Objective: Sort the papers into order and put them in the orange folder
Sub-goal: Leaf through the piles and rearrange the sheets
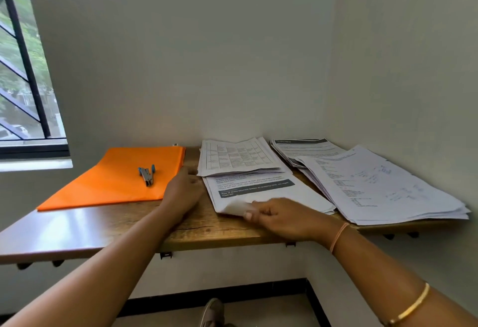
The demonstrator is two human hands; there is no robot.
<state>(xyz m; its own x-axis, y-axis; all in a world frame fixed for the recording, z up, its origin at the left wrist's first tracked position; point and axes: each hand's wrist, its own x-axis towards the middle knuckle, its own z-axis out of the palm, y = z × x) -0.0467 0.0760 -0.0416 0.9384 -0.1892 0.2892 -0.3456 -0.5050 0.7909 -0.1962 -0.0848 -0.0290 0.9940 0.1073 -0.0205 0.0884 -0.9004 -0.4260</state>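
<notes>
Status: sorting stage, filing not begun.

- Right hand (282,216): thumb and fingers pinch the near-left corner of the banner sheet (258,189), curling that corner up off the wooden counter (207,228). More sheets seem to lie under it; count unreadable.
- Left hand (182,194): rests on the counter between folder and papers, fingers reaching towards the near-left corner of the grid-printed pile. Cannot tell whether it grips anything. The 2 hands are apart.
- Right pile (375,187): thickest of the lot, fanned loosely, edges uneven.
- Orange folder (116,184): lies flat and closed at the left of the counter, well apart from the right pile. A stapler (147,175) sits on top. No paper shows at its edges.
- Grid-printed pile (240,158): just behind the banner sheet and overlapping its far edge.
- "KITCHEN" pile (307,148): farthest back, partly under the right pile.

Judgement: 4 groupings exist, so some separation appears done; whether any is in page order is unreadable. Left: finish ordering, merge the piles, clear the stapler, open the folder, insert.
</notes>
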